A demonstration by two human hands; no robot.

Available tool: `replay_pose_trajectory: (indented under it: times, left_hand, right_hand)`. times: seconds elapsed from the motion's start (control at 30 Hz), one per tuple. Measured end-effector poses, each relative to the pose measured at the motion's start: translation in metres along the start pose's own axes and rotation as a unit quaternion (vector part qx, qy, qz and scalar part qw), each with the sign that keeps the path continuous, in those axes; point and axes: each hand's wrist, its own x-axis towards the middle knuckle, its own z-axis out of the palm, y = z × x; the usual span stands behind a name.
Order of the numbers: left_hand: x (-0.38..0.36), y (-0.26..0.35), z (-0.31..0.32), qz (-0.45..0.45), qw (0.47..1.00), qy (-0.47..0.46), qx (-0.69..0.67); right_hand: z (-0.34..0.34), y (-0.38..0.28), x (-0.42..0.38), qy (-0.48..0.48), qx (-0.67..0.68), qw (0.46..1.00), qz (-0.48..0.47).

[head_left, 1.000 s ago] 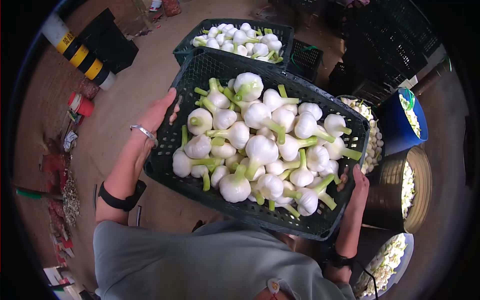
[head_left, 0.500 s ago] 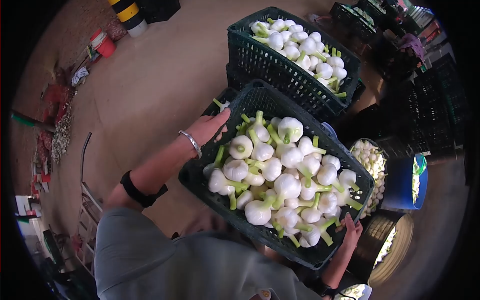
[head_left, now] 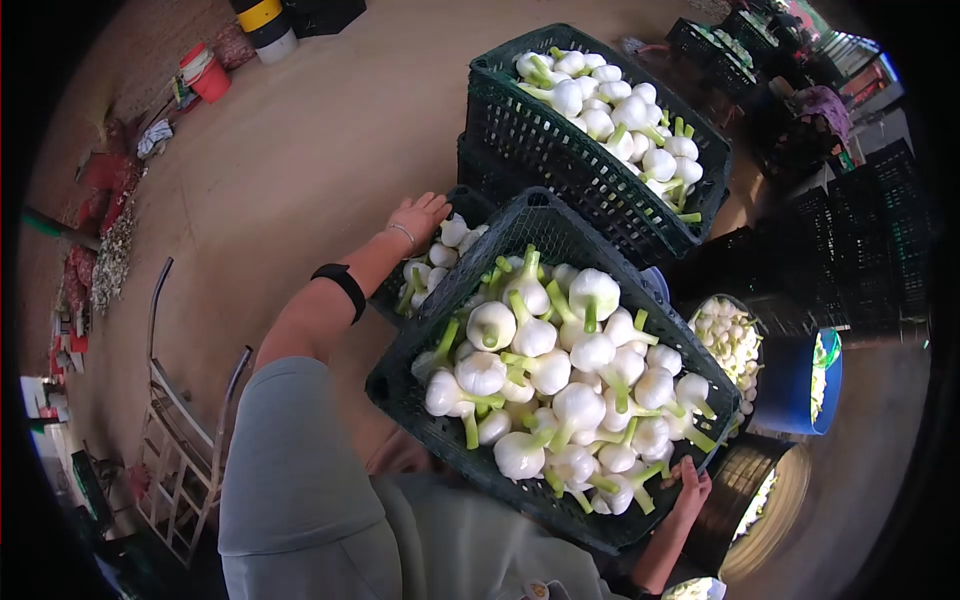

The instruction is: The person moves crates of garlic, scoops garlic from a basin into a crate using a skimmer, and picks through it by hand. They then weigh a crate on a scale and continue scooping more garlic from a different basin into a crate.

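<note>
A dark green plastic crate (head_left: 430,420), full of white garlic bulbs (head_left: 578,408) with short green stems, sits tilted in front of me. My right hand (head_left: 688,490) grips its near right corner, fingertips at the rim. Partly beneath it, to the left, a lower crate (head_left: 472,198) shows more garlic bulbs (head_left: 440,257); the rest is hidden. My left hand (head_left: 420,214), above a silver bracelet, has its fingers bent over this lower crate's far left rim. Behind stands another stacked crate (head_left: 570,135), also filled with garlic.
To the right are a round container of garlic (head_left: 728,335), a blue barrel (head_left: 795,385) and a dark tub on its side (head_left: 745,500). A metal hand truck (head_left: 185,440) stands at left. Red buckets (head_left: 207,75) and a striped post (head_left: 262,28) are farther back.
My left hand has let go of the upper crate's left rim and moved up and away to the lower crate. My right hand stays on the upper crate. More of the lower crate's garlic shows.
</note>
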Motion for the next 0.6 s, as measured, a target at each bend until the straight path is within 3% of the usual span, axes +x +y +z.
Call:
replay_pose_trajectory:
  times: [0.03,0.07,0.1,0.13,0.17,0.2,0.23,0.27,0.3,0.37,0.43,0.47,0.5,0.53,0.6]
  left_hand:
    - [0.004,0.013,0.003,-0.032,0.996,-0.088,0.003]
    - [0.008,0.024,0.019,-0.191,0.976,-0.086,-0.067]
    - [-0.001,0.033,0.003,-0.082,0.991,-0.104,0.033]
    - [-0.005,0.035,0.010,-0.098,0.984,-0.139,-0.056]
    - [-0.010,0.033,0.023,-0.218,0.922,-0.172,-0.269]
    - [-0.015,0.030,0.022,-0.370,0.739,-0.159,-0.540]
    - [-0.024,0.029,0.000,-0.428,0.587,-0.159,-0.669]
    - [-0.041,0.024,-0.024,-0.270,0.673,-0.192,-0.662]
    - [-0.046,0.019,-0.037,-0.272,0.662,-0.212,-0.666]
    - [-0.069,0.053,-0.117,-0.197,0.477,-0.169,-0.840]
    - [-0.083,0.073,-0.157,-0.177,0.533,-0.172,-0.809]
    - [-0.086,0.080,-0.167,-0.125,0.706,-0.158,-0.679]
    - [-0.088,0.088,-0.173,-0.067,0.843,-0.132,-0.518]
    - [-0.088,0.099,-0.174,-0.079,0.869,-0.066,-0.484]
    - [-0.087,0.088,-0.145,-0.102,0.858,-0.042,-0.503]
  right_hand:
    - [0.002,-0.005,-0.001,0.004,0.003,1.000,0.003]
    - [0.002,-0.006,-0.001,-0.009,0.019,1.000,0.013]
    - [0.007,-0.015,-0.004,0.001,0.003,1.000,0.023]
    - [0.007,-0.012,-0.003,0.005,-0.001,1.000,0.017]
    - [0.006,-0.011,-0.002,0.013,-0.004,1.000,0.008]
    - [0.009,-0.017,-0.005,0.008,0.009,1.000,0.019]
    - [0.011,-0.023,-0.007,0.007,0.020,1.000,0.022]
    - [0.010,-0.024,-0.008,0.010,0.023,0.999,0.028]
    - [0.010,-0.024,-0.009,0.008,0.025,0.999,0.037]
    - [0.012,-0.032,-0.012,-0.002,0.032,0.999,0.036]
    - [0.011,-0.030,-0.011,-0.009,0.042,0.999,0.033]
    - [0.012,-0.033,-0.012,-0.016,0.047,0.998,0.025]
    - [0.011,-0.033,-0.010,-0.012,0.042,0.999,0.020]
    - [0.011,-0.031,-0.008,-0.010,0.037,0.999,0.015]
    - [0.012,-0.035,-0.011,-0.016,0.037,0.999,0.003]
